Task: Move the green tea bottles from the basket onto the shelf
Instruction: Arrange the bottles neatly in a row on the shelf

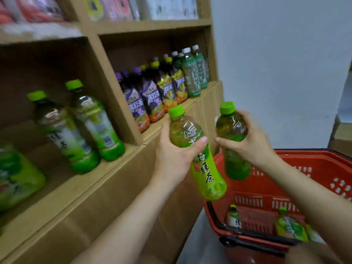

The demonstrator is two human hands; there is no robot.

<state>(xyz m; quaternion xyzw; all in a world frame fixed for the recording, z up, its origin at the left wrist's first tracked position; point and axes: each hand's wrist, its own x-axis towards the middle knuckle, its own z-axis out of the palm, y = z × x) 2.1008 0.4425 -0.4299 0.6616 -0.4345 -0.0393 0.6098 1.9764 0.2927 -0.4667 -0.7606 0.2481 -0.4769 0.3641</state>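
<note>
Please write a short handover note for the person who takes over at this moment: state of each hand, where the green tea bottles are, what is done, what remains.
Hands: left hand grips one green tea bottle; right hand grips a second bottle. Both are in the air between the red basket and the cardboard shelf.
Done: two shelved bottles stand in the left compartment; a third, blurred, is at the frame's left edge.
Left: shelve the two held, then the basket bottles, at least two.
</note>
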